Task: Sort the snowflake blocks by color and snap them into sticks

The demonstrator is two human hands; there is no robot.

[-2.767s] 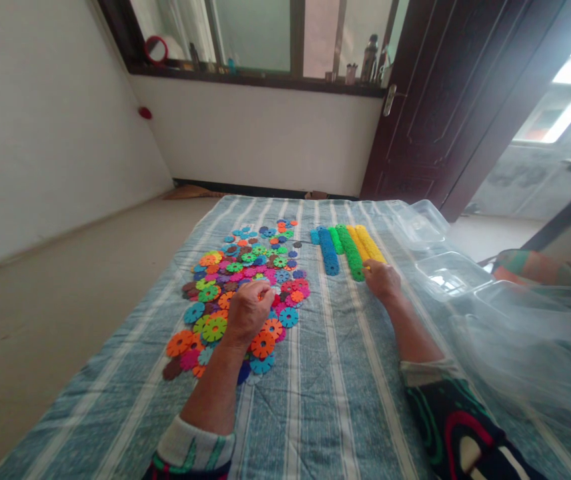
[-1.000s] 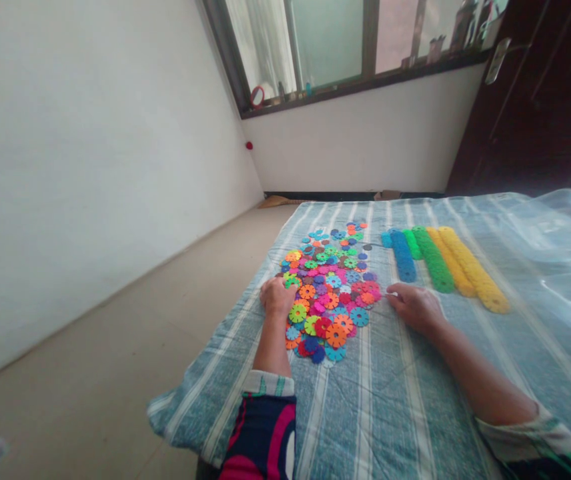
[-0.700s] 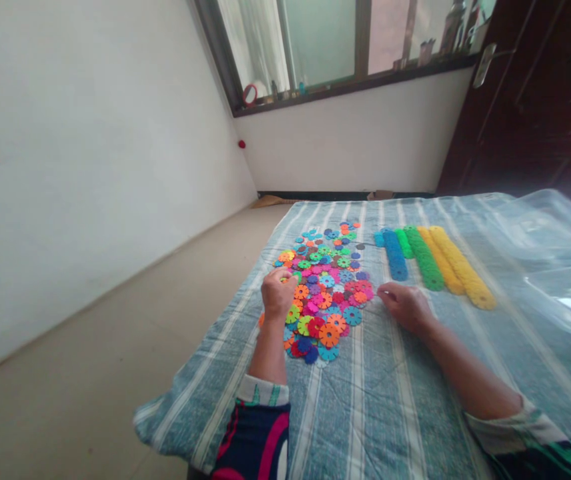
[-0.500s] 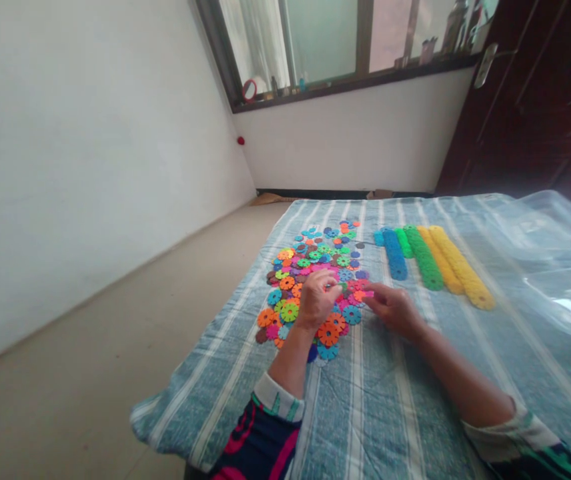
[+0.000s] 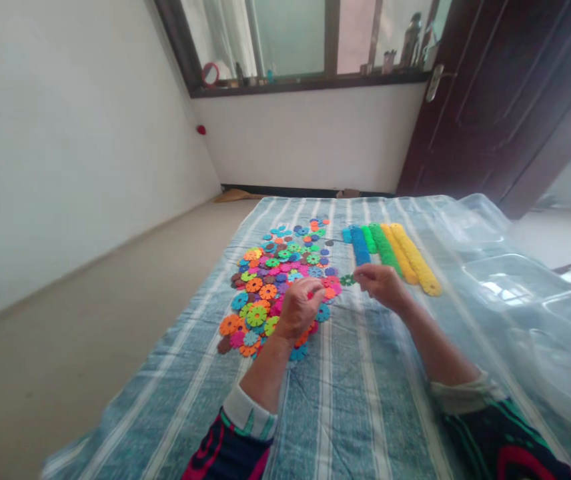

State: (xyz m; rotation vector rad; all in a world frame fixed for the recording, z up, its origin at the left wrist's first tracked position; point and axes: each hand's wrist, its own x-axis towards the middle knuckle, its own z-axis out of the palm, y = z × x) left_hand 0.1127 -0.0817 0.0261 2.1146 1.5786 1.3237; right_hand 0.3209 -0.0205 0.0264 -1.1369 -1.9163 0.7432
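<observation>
A loose pile of notched plastic discs (image 5: 256,315) in many colours lies on the striped cloth. Over the right part of the pile is my left hand (image 5: 299,308), its fingers curled together; anything between them is hidden. My right hand (image 5: 383,285) pinches a dark green notched disc (image 5: 347,280) by its edge, just right of the pile. Beyond that hand, discs lie stacked in rows by colour: a blue row (image 5: 360,247), a long green row (image 5: 384,245) and a yellow row (image 5: 416,261), with shorter rows alongside.
Clear plastic containers (image 5: 503,280) stand along the right side of the cloth-covered surface (image 5: 335,407). A window sill (image 5: 305,83) with small items and a dark red door (image 5: 490,93) are at the back. A white wall (image 5: 65,133) rises on the left.
The view has turned to the right. My right hand has moved away from the pile to the right and now has the dark green disc. My left hand stays over the pile.
</observation>
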